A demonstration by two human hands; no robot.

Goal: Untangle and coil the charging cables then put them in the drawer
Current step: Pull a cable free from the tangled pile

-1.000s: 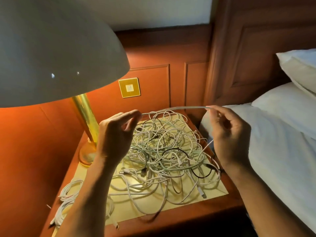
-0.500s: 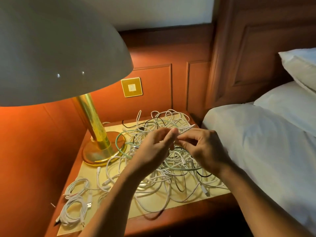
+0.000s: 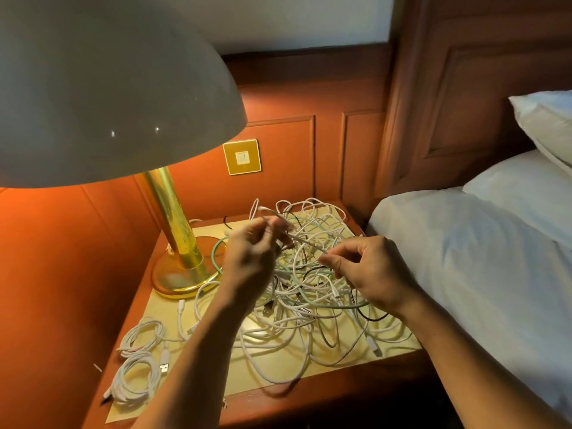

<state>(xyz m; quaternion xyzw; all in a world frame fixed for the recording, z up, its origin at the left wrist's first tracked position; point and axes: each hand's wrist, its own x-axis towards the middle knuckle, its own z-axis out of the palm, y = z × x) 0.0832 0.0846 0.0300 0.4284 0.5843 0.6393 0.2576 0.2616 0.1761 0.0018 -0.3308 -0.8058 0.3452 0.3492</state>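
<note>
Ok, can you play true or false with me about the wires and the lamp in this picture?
1. Both hands pinch the same wire above the pile. True: the left hand and the right hand hold one thin cable stretched between them.
2. The lamp stands right next to the bed. False: the lamp is on the left side of the nightstand, and the bed is on the right.
3. Some wires are already rolled up. True: coiled white cables lie at the front left corner.
4. Every wire in the pile is white. False: the tangle also has a green cable and a black cable.
</note>
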